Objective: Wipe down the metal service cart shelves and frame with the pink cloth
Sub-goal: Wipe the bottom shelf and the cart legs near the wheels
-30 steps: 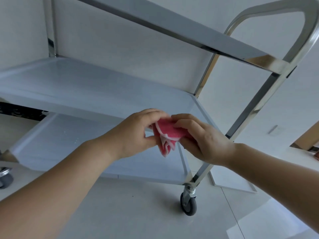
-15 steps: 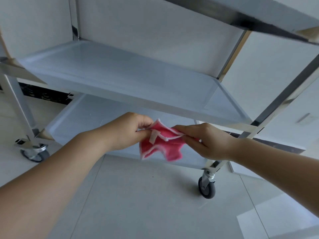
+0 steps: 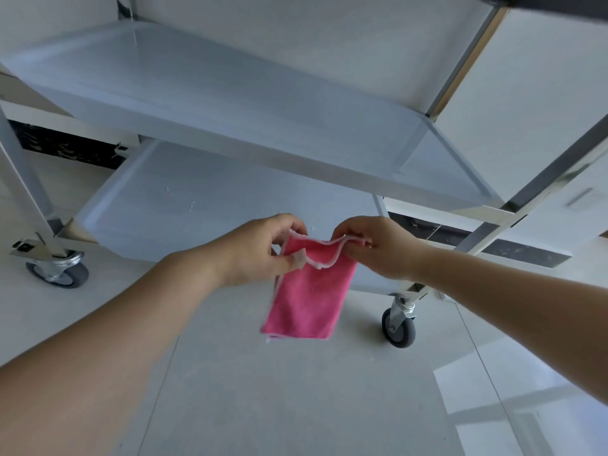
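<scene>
Hands, two, both ours. Left hand (image 3: 263,250): thumb and fingers pinched on the upper left corner of the pink cloth (image 3: 306,297). Right hand (image 3: 375,246): pinched on the upper right edge of the same cloth. We hold it in the air between us and the service cart (image 3: 539,179), touching no shelf.

Cloth, one: pink with a pale stitched border, folded double, top edge sagging between our two grips, the rest hanging down over the floor (image 3: 296,406). We judge it light, soft and limp, not slippery; it will drape wherever unsupported, so it is best taken by corners or bunched flat under a palm for wiping.

Cart, one: middle shelf (image 3: 230,90) beyond and above the hands, lower shelf (image 3: 197,205) just behind them with a few specks or droplets showing. Caster wheel (image 3: 398,325) at near right, another (image 3: 61,269) at left.
</scene>
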